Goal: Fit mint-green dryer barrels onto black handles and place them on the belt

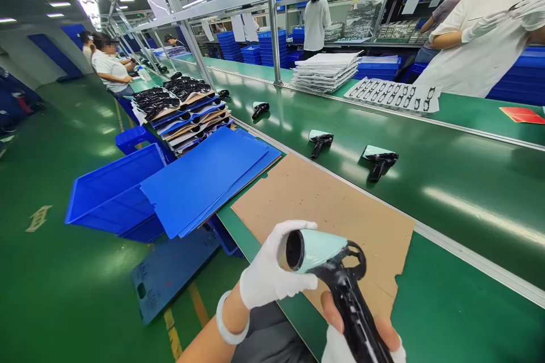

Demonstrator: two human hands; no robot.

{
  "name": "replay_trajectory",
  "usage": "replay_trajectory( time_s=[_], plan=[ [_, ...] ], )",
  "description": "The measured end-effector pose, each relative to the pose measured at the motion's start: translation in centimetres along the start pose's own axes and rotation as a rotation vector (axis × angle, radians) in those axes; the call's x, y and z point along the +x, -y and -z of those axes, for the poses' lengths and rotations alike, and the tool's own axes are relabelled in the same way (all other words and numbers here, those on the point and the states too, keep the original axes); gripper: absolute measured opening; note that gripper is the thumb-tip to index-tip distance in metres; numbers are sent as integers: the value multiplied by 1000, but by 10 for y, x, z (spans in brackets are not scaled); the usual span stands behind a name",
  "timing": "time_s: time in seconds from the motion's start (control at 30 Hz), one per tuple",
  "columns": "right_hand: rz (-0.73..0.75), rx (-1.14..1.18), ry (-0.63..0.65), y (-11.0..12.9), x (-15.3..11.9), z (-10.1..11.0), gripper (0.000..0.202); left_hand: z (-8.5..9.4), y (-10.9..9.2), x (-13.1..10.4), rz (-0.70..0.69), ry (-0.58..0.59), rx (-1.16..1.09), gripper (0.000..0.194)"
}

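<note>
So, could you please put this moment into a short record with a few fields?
left hand: gloved left hand grips the mint barrel of the hair-dryer body
right hand: right hand holds its black handle
under the hands: cardboard sheet on the green bench
conveyor: green belt carries three similar dryer bodies
left of bench: blue sheets over a blue crate
others: people at work along and across the line
</note>
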State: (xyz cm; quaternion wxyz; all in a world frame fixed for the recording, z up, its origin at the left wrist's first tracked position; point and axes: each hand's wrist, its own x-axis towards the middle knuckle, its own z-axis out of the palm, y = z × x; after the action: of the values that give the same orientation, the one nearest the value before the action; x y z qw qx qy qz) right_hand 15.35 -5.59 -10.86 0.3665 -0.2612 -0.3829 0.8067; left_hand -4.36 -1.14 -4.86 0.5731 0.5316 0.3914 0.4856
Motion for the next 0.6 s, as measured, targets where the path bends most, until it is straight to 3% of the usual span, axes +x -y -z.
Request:
replay_trajectory(
  time_s=[0.1, 0.27, 0.43, 0.5, 0.6],
  plan=[
    [-42, -81, 11, 5, -6, 3, 60, 2, 5, -1, 36, 9, -31, 67],
    [-128, -200, 35, 2, -6, 2, 52, -4, 8, -3, -45, -24, -45, 60],
    [-156, -250, 20, 0, -11, -4, 50, -15, 3, -5, 25, -109, 95, 80],
    [-152, -274, 0, 2, -11, -8, 53, -17, 2, -6, 16, -131, 142, 71],
    [-162, -329, -31, 8, -7, -12, 60, -18, 2, -6, -65, -140, 171, 43]
  ],
)
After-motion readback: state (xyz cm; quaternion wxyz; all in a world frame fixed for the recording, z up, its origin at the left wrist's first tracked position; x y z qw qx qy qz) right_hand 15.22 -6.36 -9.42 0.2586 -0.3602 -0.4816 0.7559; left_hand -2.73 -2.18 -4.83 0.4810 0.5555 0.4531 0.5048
